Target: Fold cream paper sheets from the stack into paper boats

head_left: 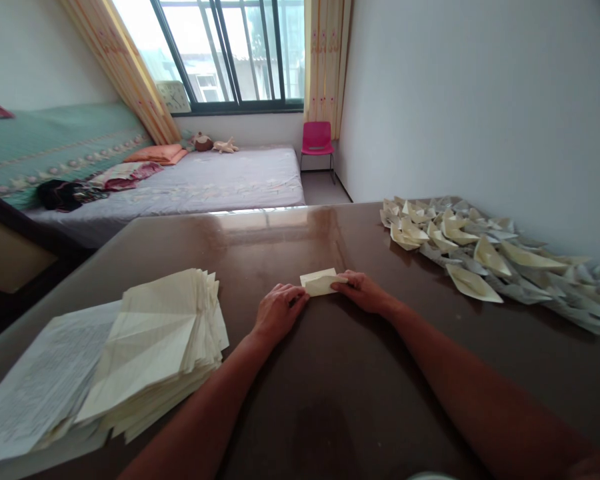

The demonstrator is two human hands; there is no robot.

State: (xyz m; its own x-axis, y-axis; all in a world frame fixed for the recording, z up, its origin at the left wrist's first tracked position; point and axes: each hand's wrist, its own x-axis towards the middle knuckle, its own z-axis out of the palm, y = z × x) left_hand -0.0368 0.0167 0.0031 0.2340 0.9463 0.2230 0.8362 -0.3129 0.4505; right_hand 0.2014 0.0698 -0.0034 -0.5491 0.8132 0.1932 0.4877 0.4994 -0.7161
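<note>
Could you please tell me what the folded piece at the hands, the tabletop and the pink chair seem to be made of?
The folded piece looks like thin, matte cream paper: flat layers, straight edges. The tabletop is glossy brown with bright reflections, perhaps varnished wood or a covering sheet; I cannot tell. The pink chair has a smooth seat, seemingly moulded, so probably plastic.

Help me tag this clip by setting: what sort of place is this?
Probably a bedroom in a home: there is a wide bed beyond the table, patterned curtains hang at the window, and a clock stands beside it.
</note>
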